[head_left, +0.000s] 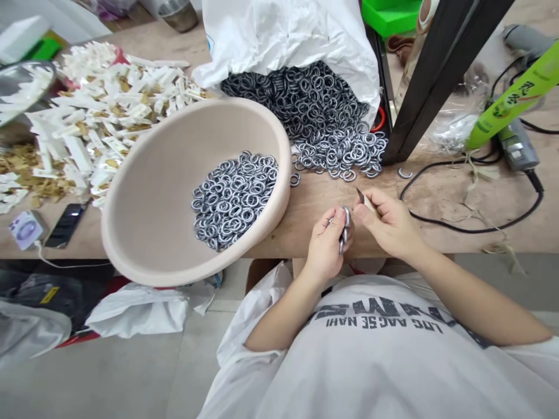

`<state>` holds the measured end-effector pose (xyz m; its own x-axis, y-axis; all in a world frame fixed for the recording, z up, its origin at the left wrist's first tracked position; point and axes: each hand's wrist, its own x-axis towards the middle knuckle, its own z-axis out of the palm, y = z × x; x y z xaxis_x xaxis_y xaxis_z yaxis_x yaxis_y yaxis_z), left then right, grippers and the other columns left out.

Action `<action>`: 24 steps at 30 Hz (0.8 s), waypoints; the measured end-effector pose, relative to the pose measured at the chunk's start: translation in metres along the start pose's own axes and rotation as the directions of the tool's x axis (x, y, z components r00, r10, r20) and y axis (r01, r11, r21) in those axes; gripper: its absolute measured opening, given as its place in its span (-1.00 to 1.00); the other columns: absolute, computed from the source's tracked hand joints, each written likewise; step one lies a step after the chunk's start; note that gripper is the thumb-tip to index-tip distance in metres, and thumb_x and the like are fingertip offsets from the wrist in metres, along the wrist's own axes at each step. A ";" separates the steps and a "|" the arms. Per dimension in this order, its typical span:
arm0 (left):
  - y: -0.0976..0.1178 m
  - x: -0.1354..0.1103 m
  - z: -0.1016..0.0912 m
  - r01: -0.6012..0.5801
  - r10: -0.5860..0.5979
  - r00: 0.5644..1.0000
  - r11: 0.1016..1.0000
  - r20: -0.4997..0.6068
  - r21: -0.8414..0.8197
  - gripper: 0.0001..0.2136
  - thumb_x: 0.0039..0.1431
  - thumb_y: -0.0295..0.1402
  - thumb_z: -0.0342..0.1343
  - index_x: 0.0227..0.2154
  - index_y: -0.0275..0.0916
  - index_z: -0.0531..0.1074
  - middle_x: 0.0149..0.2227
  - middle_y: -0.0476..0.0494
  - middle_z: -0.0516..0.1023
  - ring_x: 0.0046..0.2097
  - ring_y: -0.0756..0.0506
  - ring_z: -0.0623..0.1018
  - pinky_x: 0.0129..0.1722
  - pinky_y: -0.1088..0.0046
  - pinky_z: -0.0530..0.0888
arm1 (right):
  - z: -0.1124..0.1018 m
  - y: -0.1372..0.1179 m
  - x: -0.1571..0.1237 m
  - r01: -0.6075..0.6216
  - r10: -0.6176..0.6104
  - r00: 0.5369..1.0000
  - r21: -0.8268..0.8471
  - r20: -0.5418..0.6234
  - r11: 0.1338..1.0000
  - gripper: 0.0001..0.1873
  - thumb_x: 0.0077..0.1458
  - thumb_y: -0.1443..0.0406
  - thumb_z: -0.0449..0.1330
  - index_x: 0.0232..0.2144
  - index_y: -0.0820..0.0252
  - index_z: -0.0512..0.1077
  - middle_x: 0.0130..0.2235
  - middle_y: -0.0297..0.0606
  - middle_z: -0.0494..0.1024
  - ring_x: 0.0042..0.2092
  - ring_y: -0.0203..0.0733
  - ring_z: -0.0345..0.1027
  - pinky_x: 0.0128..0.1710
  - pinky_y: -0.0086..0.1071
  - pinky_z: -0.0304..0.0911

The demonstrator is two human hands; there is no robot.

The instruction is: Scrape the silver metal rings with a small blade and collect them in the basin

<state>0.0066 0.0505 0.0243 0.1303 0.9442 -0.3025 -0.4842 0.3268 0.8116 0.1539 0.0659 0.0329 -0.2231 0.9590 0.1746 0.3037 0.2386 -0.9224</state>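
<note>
Your left hand [324,247] closes in a narrow grip on a few grey metal rings [345,228], which stand edge-on just above your curled fingers. Your right hand [388,224] pinches a small blade [361,196] with a pale handle, its tip just beside those rings. The rings look flat-sided, dull silver with dark flecks. More of them lie in a loose mound [233,201] inside a beige basin [151,227], and a larger heap [336,137] spreads from a white sack [283,41] across the wooden workbench [314,203]. One loose ring [404,173] lies just past the heap.
</note>
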 end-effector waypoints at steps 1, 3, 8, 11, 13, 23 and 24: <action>0.002 -0.001 0.002 0.016 -0.016 1.000 1.000 -0.011 -0.017 -0.58 0.04 -0.04 0.36 -0.47 -0.22 0.29 -0.56 0.11 0.22 -0.58 0.12 0.16 -0.68 0.66 0.06 | -0.004 -0.002 -0.001 0.040 -0.038 0.999 -0.067 0.022 0.997 -0.67 0.34 0.04 0.11 -0.34 0.15 0.39 -0.44 -0.39 0.38 -0.40 -0.29 0.25 -0.37 -0.38 0.09; 0.006 -0.001 0.004 0.042 -0.043 0.998 0.999 -0.040 -0.028 -0.58 0.01 -0.05 0.38 -0.46 -0.22 0.29 -0.57 0.13 0.21 -0.60 0.14 0.14 -0.70 0.66 0.06 | -0.008 -0.007 -0.005 0.136 -0.118 0.988 -0.201 0.096 0.970 -0.64 0.35 0.05 0.09 -0.40 0.15 0.34 -0.46 -0.39 0.35 -0.41 -0.30 0.22 -0.38 -0.37 0.03; 0.006 -0.002 0.006 0.076 -0.080 0.993 0.996 -0.085 -0.043 -0.58 -0.03 -0.06 0.40 -0.43 -0.23 0.32 -0.57 0.15 0.23 -0.61 0.14 0.13 -0.71 0.64 0.05 | -0.010 -0.012 -0.011 0.204 -0.139 0.972 -0.377 0.192 0.904 -0.60 0.37 0.05 0.03 -0.45 0.14 0.28 -0.44 -0.34 0.38 -0.42 -0.28 0.18 -0.39 -0.35 -0.03; 0.004 -0.003 0.005 0.089 -0.093 0.994 0.994 -0.058 -0.063 -0.59 -0.02 -0.06 0.39 -0.45 -0.23 0.31 -0.58 0.15 0.22 -0.62 0.15 0.11 -0.71 0.64 0.04 | -0.009 -0.012 -0.009 0.216 -0.139 0.969 -0.423 0.206 0.880 -0.58 0.37 0.05 0.02 -0.48 0.13 0.28 -0.45 -0.33 0.39 -0.43 -0.27 0.16 -0.40 -0.34 -0.06; 0.005 -0.003 0.004 0.105 -0.108 0.993 0.992 -0.050 -0.074 -0.60 0.00 -0.09 0.39 -0.45 -0.23 0.31 -0.58 0.15 0.22 -0.62 0.15 0.11 -0.71 0.64 0.03 | -0.009 -0.014 -0.008 0.228 -0.144 0.965 -0.435 0.219 0.871 -0.57 0.37 0.04 0.02 -0.49 0.13 0.27 -0.45 -0.32 0.39 -0.43 -0.26 0.16 -0.40 -0.34 -0.07; 0.007 -0.015 -0.004 0.188 -0.185 0.972 0.982 0.144 -0.007 -0.60 0.06 -0.11 0.36 -0.51 -0.25 0.29 -0.60 0.11 0.19 -0.61 0.15 0.12 -0.68 0.67 0.04 | -0.016 0.010 0.013 0.000 0.023 0.999 -0.437 0.046 0.899 -0.47 0.38 -0.03 -0.03 -0.54 0.13 0.27 -0.56 -0.39 0.31 -0.49 -0.27 0.17 -0.43 -0.35 -0.11; 0.007 -0.017 -0.006 0.193 -0.191 0.966 0.981 0.172 0.008 -0.60 0.08 -0.10 0.35 -0.52 -0.26 0.28 -0.61 0.11 0.18 -0.61 0.15 0.11 -0.68 0.67 0.05 | -0.017 0.015 0.021 -0.044 0.061 0.998 -0.459 0.022 0.887 -0.46 0.38 -0.05 -0.05 -0.53 0.13 0.29 -0.57 -0.38 0.33 -0.48 -0.25 0.19 -0.43 -0.35 -0.10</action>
<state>-0.0041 0.0365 0.0327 0.3674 0.8570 -0.3614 -0.4428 0.5028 0.7424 0.1692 0.0920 0.0289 -0.2244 0.9682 0.1109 0.7045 0.2398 -0.6680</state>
